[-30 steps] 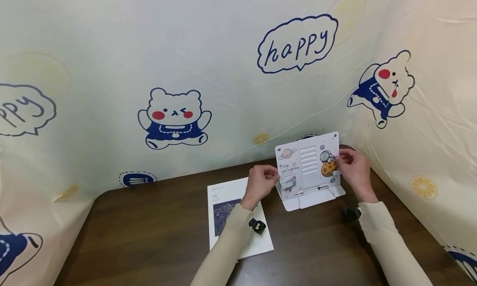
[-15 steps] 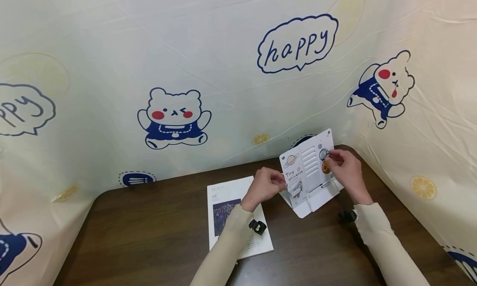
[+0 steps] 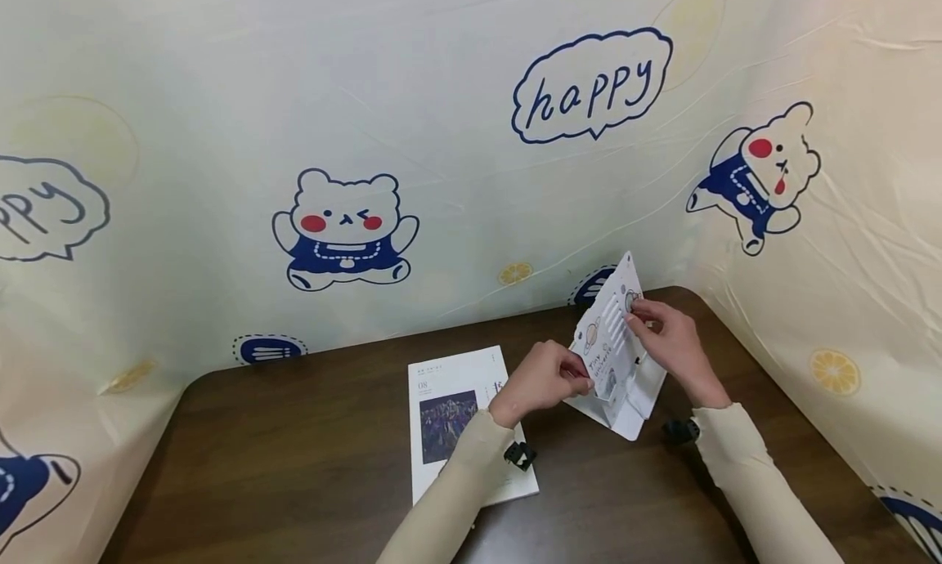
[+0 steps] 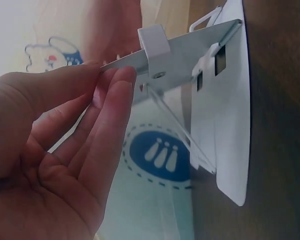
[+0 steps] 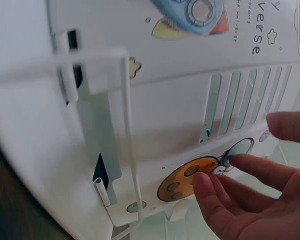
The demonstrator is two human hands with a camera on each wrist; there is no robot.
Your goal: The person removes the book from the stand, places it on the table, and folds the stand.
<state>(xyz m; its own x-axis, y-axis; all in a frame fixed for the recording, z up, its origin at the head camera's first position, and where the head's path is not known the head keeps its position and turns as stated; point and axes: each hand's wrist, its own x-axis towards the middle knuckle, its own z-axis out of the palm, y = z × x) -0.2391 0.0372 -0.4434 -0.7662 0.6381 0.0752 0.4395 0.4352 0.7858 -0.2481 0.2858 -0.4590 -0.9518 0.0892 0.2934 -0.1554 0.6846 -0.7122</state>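
A white metal book stand (image 3: 609,343), printed with planets and "Tiny universe" lettering, stands tilted back and angled on its base plate (image 3: 629,423). My left hand (image 3: 545,380) pinches its left edge; in the left wrist view the thumb and fingers meet at the panel's edge, beside a bent white clip (image 4: 155,44). Behind the panel a thin wire leg (image 4: 175,117) shows. At the opposite side my right hand (image 3: 671,343) has its fingertips over the panel's front. The right wrist view shows those fingers loosely bent over the orange planet print (image 5: 180,180), thumb apart.
A white book (image 3: 449,425) with a dark cover picture lies left of the stand, partly beneath the left forearm. The brown table (image 3: 294,441) meets a hanging cloth (image 3: 456,180) with bear prints just behind the stand.
The stand has turned, its front swinging to face right and its near corner coming forward. My left hand has moved right and toward me; my right hand has shifted left.
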